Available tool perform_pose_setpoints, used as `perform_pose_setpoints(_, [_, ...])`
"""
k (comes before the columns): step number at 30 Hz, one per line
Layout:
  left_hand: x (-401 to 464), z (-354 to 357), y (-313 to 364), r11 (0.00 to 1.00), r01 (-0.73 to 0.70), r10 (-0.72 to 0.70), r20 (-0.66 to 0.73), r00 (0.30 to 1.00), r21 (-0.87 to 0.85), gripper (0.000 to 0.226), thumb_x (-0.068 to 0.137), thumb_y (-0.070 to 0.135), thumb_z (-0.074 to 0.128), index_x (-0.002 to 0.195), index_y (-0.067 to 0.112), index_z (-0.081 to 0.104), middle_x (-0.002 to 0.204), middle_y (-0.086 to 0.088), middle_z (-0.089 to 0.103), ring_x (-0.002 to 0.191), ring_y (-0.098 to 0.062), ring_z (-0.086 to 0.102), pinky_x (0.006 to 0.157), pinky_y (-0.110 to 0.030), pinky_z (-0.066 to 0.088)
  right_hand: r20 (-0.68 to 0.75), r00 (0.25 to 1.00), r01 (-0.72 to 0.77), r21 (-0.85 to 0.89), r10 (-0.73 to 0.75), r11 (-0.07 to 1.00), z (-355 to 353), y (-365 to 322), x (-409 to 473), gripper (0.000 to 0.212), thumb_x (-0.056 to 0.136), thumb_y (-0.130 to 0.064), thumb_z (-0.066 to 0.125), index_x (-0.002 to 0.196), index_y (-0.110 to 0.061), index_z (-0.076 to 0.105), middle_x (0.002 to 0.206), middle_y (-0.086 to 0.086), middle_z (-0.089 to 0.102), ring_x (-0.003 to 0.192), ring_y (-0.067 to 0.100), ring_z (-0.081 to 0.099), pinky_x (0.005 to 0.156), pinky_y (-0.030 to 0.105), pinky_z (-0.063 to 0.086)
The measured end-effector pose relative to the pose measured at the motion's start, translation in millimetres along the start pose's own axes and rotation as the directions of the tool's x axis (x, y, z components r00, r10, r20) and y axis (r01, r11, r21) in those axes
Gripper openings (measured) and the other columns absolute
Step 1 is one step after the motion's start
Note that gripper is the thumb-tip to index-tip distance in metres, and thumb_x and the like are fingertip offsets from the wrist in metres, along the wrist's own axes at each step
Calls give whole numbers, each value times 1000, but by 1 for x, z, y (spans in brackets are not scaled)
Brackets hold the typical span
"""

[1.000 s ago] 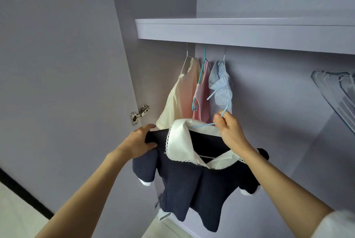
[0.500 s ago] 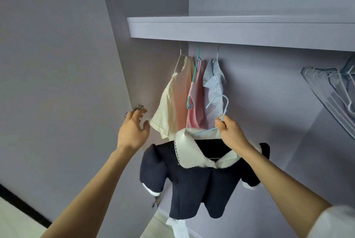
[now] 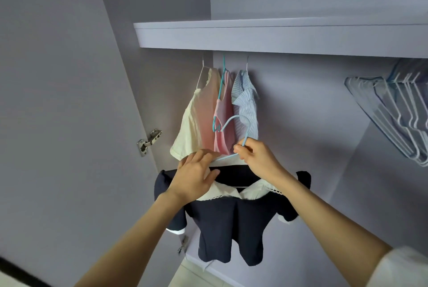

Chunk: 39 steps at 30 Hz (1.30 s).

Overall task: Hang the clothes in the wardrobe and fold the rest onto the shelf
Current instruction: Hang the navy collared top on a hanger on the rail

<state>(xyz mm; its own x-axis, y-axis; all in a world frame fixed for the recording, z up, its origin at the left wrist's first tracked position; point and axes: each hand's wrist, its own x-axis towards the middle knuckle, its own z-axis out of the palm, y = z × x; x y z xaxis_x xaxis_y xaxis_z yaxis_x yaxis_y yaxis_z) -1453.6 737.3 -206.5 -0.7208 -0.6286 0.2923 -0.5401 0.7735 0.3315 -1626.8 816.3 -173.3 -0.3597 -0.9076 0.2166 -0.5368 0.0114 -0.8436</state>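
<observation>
From the head camera I look up into the open wardrobe (image 3: 301, 113), where my right hand (image 3: 259, 159) pinches the neck of a light blue hanger (image 3: 240, 124), fingers curled round the wire just below its hook. On that hanger hangs a navy top (image 3: 231, 222) with a white lace-edged collar (image 3: 222, 193) and white cuffs; it is held in the air below the shelf (image 3: 278, 36), in front of and lower than the clothes already hung, and its hook is free of any rail that I can see. My left hand (image 3: 194, 180) lies on the collar at the top's left shoulder, fingers fairly straight and spread, the fingertips reaching the hanger's arm; I see it resting and pressing there rather than gripping. Behind my hands three small garments hang side by side under the shelf: a cream top (image 3: 194, 124) on the left, a pink one (image 3: 223, 124) in the middle on a teal hanger (image 3: 221, 87), and a blue-striped shirt (image 3: 246, 106) on the right. The rail they hang from is hidden by the shelf's front edge. To the far right a bunch of bare pale hangers (image 3: 398, 113) hangs tilted, well apart from the clothes. On the left the wardrobe door (image 3: 58, 101) stands open, with a metal hinge (image 3: 149, 142) at its edge just beside the cream top, and a second hinge (image 3: 183, 244) lower down, partly hidden behind the navy top's sleeve. A white sleeve (image 3: 403, 268) shows on my right arm at the bottom corner.
</observation>
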Motion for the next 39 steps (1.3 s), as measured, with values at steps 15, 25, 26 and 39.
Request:
perform_pose_setpoints(15, [8,-6,1,964,172,-207,-164,965,-202,17,99,26,41,101,23,58,94,23,57,76,-7,49,71,-27,33,96,995,65,-440,-25,896,-25,27,-9,33,89,-33,57,121,-26,57,127,-9,55,121,14,47,98,31,36])
perform_pose_setpoints(25, [5,-7,-12,959,238,-261,-156,953,-152,22,100,24,37,105,23,58,98,18,54,81,-11,49,71,-29,35,49,994,-17,-810,97,586,-36,34,-7,25,92,-28,44,109,-15,56,111,5,51,103,25,52,72,30,39])
perform_pose_setpoints(26, [5,-7,-13,961,240,-261,-155,953,-138,22,100,25,36,104,24,58,97,18,55,82,-13,51,70,-30,35,27,997,-20,-804,71,594,-34,34,-7,24,92,-24,43,107,-11,57,109,6,52,100,25,54,69,28,38])
perform_pose_setpoints(39, [7,-4,-23,970,158,-204,-265,943,-183,18,99,11,39,100,8,56,104,-1,66,83,-29,61,72,-34,43,-37,933,240,-678,-359,695,-49,49,-26,44,79,-15,45,122,-13,58,111,2,60,102,22,55,87,37,42])
